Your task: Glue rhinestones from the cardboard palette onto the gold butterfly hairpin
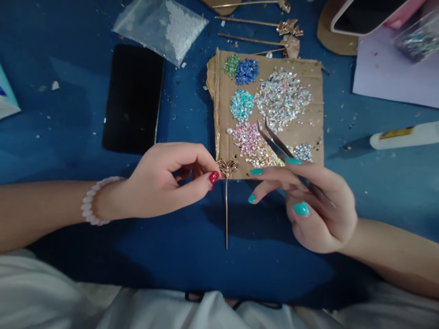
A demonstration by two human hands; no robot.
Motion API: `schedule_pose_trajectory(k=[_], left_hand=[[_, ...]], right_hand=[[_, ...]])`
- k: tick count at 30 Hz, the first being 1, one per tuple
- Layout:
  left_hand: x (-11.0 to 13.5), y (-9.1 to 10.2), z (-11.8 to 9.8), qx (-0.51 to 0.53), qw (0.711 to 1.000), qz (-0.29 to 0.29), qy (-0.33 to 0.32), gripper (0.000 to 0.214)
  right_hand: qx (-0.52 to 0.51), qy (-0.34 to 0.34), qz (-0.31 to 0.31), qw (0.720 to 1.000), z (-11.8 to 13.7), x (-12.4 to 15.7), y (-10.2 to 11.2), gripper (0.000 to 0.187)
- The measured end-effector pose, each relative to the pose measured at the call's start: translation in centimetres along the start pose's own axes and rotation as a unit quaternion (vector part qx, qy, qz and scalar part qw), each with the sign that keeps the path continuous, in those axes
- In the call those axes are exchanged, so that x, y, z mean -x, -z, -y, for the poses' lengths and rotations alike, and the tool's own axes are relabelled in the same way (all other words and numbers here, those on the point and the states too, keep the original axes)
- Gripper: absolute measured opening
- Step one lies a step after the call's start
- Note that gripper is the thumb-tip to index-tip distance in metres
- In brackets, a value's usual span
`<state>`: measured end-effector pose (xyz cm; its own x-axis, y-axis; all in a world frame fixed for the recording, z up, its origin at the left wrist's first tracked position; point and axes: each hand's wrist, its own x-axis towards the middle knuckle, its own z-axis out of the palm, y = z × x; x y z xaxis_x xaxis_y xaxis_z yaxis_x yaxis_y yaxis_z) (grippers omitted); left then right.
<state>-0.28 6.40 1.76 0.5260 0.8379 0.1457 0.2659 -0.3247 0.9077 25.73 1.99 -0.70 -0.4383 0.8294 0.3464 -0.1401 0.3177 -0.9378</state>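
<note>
My left hand (171, 180), closed, pinches the butterfly-shaped head of a gold hairpin (227, 205) between thumb and fingers. The pin's long stem points down toward me, and its head lies over the front edge of a cardboard sheet (308, 75). Between the thumb and fingers of my right hand (308, 196) is a pair of metal tweezers (274, 139). The tweezer tips are slightly apart, above the sheet between a pile of pink chips (247, 137) and a large pile of silvery chips (283, 98). I cannot tell whether the tips hold anything.
Teal chips (242, 105), blue chips (247, 71) and yellowish chips (264, 154) also lie on the cardboard. Several more gold hairpins (254, 39) lie behind it. Left are a black phone (133, 98) and a clear bag (161, 27); right, a white bottle (408, 135).
</note>
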Motion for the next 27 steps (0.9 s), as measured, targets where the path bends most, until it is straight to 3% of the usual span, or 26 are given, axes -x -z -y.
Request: schedule_pose_trajectory(k=[8,16,27], left_hand=[[-0.1,0.3,0.0,-0.015,0.999,-0.013,0.031,0.008],[-0.2,0.2,-0.2,-0.013,0.998,0.003,0.063,0.007],[-0.2,0.3,-0.1,-0.041,0.999,0.004,0.033,0.008]], right_hand=[[0.068,0.056,0.025,0.996,-0.1,-0.3,0.4,0.048],[0.158,0.122,0.175,0.964,0.6,-1.2,1.4,0.044],[0.197,0.144,0.191,0.951,0.2,-1.3,0.9,0.036]])
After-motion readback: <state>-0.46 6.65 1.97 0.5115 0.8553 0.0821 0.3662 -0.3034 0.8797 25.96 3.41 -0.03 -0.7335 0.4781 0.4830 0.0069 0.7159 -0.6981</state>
